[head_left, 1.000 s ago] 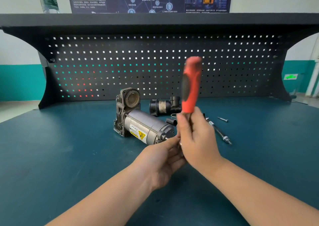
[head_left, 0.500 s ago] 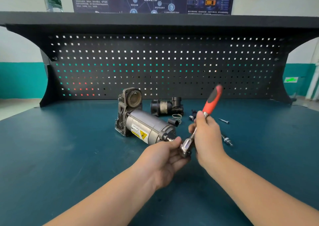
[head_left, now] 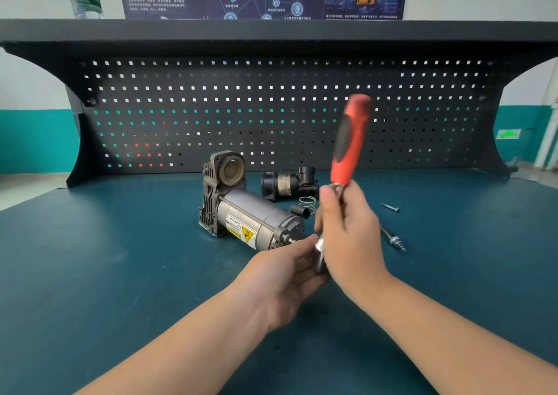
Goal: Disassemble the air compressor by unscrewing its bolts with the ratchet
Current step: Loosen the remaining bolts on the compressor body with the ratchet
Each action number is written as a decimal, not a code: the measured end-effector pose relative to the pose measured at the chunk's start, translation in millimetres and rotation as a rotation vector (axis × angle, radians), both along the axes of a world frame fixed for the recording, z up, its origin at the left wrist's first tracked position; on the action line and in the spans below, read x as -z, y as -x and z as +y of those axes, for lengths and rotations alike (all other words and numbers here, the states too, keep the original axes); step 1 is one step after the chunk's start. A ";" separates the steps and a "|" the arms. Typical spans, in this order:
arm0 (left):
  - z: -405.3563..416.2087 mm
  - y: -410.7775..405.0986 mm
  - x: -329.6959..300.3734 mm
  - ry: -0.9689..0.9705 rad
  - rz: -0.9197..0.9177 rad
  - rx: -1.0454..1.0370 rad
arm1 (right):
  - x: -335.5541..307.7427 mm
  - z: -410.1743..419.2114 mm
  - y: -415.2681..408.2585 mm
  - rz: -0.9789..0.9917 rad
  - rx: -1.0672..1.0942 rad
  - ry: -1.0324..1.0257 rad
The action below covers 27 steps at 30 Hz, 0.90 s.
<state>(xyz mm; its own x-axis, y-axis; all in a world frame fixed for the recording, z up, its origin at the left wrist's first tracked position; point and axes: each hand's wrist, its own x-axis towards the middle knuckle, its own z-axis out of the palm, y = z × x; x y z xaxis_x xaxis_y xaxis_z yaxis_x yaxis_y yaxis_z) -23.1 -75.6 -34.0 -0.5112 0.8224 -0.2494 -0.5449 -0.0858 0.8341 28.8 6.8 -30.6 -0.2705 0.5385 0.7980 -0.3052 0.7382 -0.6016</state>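
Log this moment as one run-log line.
right hand: grips ratchet, handle up | left hand: steadies ratchet head | air compressor: lying on bench | loose bolt: right of it

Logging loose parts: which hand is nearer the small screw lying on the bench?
Right hand: the screw lies just to its right. The left hand sits farther left and nearer the camera.

The compressor has a brushed grey metal cylinder with a glossy paper label and a rough, dark cast-metal bracket; the ratchet – matt red-and-black plastic grip, shiny chrome head; the table – matt teal; the pegboard matt black metal.
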 end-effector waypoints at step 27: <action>1.4 4.5 1.8 0.010 -0.028 0.000 | 5.0 15.0 10.2 0.038 -0.041 0.661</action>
